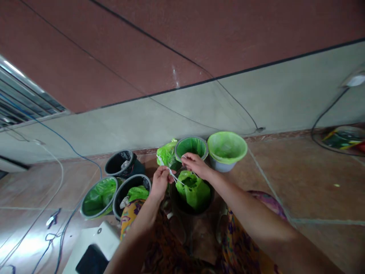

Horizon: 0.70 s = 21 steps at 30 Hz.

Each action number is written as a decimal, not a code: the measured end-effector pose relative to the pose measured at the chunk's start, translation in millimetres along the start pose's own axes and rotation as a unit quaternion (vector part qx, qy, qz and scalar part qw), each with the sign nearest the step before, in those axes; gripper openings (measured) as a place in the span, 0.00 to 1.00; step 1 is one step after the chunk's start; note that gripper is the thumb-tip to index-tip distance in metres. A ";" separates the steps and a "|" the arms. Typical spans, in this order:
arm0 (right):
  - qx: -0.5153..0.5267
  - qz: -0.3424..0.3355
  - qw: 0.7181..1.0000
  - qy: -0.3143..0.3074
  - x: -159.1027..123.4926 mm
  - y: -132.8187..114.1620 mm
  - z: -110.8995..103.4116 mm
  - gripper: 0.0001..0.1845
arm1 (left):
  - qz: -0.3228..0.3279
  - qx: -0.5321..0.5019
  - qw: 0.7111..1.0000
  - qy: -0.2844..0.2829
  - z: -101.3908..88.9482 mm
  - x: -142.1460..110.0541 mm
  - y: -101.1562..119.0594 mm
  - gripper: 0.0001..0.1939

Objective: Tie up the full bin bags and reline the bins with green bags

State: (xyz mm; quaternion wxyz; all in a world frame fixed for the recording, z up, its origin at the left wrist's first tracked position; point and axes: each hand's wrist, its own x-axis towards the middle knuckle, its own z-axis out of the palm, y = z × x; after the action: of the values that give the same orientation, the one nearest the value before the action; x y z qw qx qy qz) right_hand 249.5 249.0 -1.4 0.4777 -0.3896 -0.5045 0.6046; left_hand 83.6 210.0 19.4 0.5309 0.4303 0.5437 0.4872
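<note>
White cord [171, 174] was apparently being drawn from the bag [196, 194].
Left hand [160, 180] pinched it; right hand [196, 165] hold unclear; next likely needed even tension.

Six round plastic bins [139, 168], dark and pale; two bare hands [160, 180].
I count three bins near eight o'clock, two between three and five, one at six.

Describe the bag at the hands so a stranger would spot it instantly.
Start from the pale lower wall, with bins on the floor before it. Between the person's knees stands a dark bin holding a bright green bag. It alone has white string stretched to the left hand.
</note>
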 end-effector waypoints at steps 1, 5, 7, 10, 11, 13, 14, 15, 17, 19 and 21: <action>-0.017 0.011 1.000 -0.019 0.5 3.5 4.1 0.18 | 0.012 0.016 1.000 -0.009 1.9 4.2 0.9 0.11; 0.001 0.068 0.992 -0.104 4.1 14.0 15.4 0.13 | 0.065 0.082 0.994 -0.031 4.8 19.6 3.7 0.06; 0.010 0.094 0.988 -0.123 6.3 15.9 16.4 0.12 | 0.077 0.083 0.993 -0.019 4.3 26.1 3.3 0.05; -0.022 0.113 0.979 -0.167 7.2 17.8 16.0 0.12 | 0.066 0.044 0.997 -0.011 4.2 35.1 -0.2 0.06; -0.034 0.116 0.976 -0.182 6.8 18.8 16.2 0.11 | 0.055 0.030 0.998 -0.012 4.5 37.9 -2.1 0.07; -0.048 0.124 0.972 -0.194 6.0 21.4 17.2 0.10 | 0.032 0.008 0.999 -0.018 5.3 43.0 -7.0 0.09; -0.046 0.130 0.973 -0.186 6.1 22.9 17.8 0.09 | 0.023 0.000 1.000 -0.018 5.4 45.1 -10.2 0.09; -0.040 0.135 0.975 -0.169 6.7 24.2 18.0 0.08 | 0.017 -0.007 1.000 -0.014 5.3 46.8 -14.1 0.10; -0.021 0.138 0.983 -0.119 9.5 25.9 17.0 0.07 | 0.006 -0.018 1.000 -0.004 4.4 48.0 -24.1 0.11; 0.006 0.133 0.989 -0.071 13.5 25.7 14.0 0.05 | -0.012 -0.020 1.000 -0.014 3.9 45.4 -37.0 0.13; 0.031 0.135 0.989 -0.040 16.9 23.8 9.7 0.05 | -0.038 -0.004 0.998 -0.060 5.5 39.6 -50.7 0.14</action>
State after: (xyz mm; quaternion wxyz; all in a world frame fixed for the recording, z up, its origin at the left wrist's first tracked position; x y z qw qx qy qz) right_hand 231.8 262.2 -22.9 0.3827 -0.4144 -0.4469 0.6943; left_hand 89.0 241.5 -36.7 0.5819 0.4358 0.5251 0.4423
